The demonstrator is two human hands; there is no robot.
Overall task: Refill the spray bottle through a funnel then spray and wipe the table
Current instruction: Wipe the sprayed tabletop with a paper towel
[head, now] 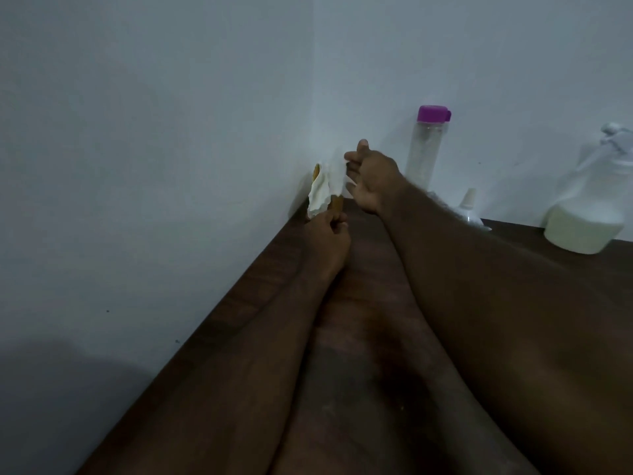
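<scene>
Both forearms stretched out over the dark wooden surface [359,337] toward the corner of the walls. At the far right stood the spray bottle [586,214], well apart from the hands. A clear bottle with a purple cap [425,145] stood behind the right hand [371,181], the funnel [469,209] beside it. A white cloth [327,185] hung between the hands: the right pinched its top edge, the left hand [327,236] gripped its lower corner.

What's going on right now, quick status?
Both hands at the far corner: left hand and right hand pulling a white tissue. Spray bottle refilled, funnel set aside. Nothing in the way.
</scene>
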